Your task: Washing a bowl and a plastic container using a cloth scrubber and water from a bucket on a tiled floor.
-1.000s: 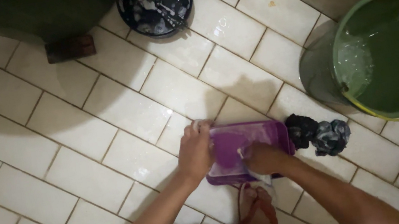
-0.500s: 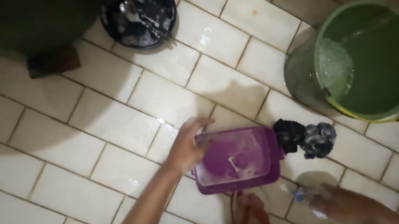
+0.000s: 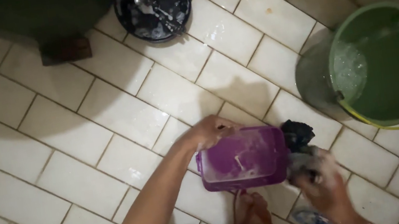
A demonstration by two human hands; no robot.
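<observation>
Nearest, at the bottom edge, a bare foot (image 3: 251,218) stands on the wet tiled floor (image 3: 72,148), with a blurred pale scrap (image 3: 313,221) on the tiles to its right. Just beyond the foot sits the purple tub (image 3: 243,159), a shallow rectangular container streaked inside with white suds, so it looks partly washed and not yet rinsed.

The left hand (image 3: 209,133) curls over the tub's far left corner, fingers closed on the rim and steadying it. The right hand (image 3: 322,180) is at the tub's near right corner, closing around a soapy, grey-dark cloth (image 3: 307,160); the blur hides whether the fingers are fully clamped on it. A second dark cloth (image 3: 297,132) lies touching the tub's right side, just beyond that hand.

Farther right stands a green bucket (image 3: 389,63) holding water with foam along its left side. At the far edge, a black basin (image 3: 153,6) holds suds and what seem to be spoons, apparently waiting for washing or rinsing. A small brick (image 3: 65,50) lies left of it.
</observation>
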